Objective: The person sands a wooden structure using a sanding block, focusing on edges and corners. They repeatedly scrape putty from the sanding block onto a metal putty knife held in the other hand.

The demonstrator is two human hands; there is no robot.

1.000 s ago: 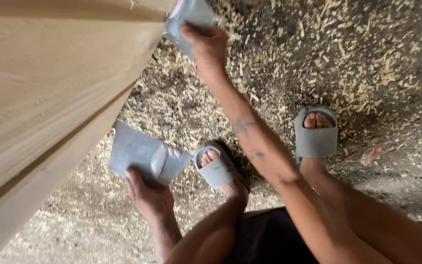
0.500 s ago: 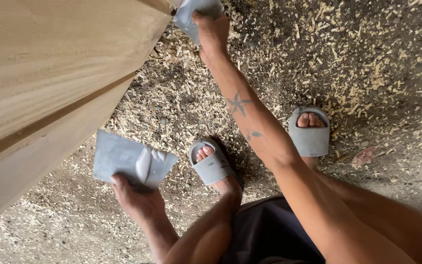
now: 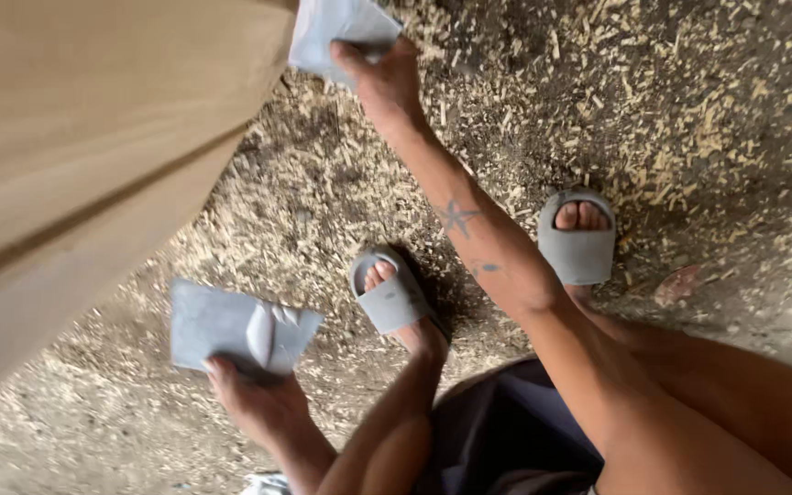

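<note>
Down near the bottom left, the left hand (image 3: 254,403) was gripping a folded grey sandpaper sheet (image 3: 231,327) off the wood, while farther up the right hand (image 3: 379,78) pinched another grey sheet (image 3: 336,26) against the pale wooden board (image 3: 93,156) edge, so sanding looked midway, floor (image 3: 689,92) covered with shavings.

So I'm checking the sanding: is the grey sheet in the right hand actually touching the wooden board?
Cannot tell. In the head view the right hand holds the grey sheet at the wooden board edge, but motion blur hides whether they touch.
</note>
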